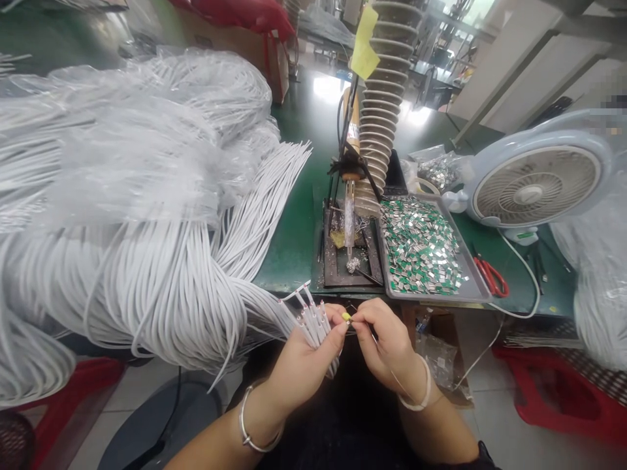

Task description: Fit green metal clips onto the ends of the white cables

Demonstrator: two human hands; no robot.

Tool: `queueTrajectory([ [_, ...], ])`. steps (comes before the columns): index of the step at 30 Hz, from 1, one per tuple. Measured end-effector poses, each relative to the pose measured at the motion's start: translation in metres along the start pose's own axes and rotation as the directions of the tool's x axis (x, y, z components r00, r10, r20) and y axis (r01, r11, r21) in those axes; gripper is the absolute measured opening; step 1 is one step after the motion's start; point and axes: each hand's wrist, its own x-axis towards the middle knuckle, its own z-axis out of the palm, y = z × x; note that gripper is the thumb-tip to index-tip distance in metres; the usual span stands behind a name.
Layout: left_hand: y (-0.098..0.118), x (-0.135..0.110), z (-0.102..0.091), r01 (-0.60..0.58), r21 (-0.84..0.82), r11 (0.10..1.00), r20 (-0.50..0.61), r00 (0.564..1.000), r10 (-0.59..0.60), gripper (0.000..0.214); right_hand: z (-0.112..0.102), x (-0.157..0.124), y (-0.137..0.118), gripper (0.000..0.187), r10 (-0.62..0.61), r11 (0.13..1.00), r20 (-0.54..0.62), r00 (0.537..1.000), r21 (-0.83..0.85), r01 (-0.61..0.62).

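Two hands closed: left hand (304, 358) grips fanned white cable ends (313, 321), right hand (388, 344) pinches a fine wire tip (349, 317) just beside them; judged best: ends spread, one lead per pinch.

I'm in an assembly workshop: a soldering stand (349, 241) beyond my hands, a tray of small connectors (421, 248) past my right hand (386, 343), white cable bundles (147, 274) left.
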Motion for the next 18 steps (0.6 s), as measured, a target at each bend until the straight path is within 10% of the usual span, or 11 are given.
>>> queueTrajectory([
  [18, -0.0046, -0.0024, -0.0008, 0.067, -0.116, 0.991, 0.040, 0.997, -0.062, 0.014, 0.0006, -0.0014, 0.0026, 0.014, -0.040, 0.998, 0.003, 0.999, -0.044, 0.040],
])
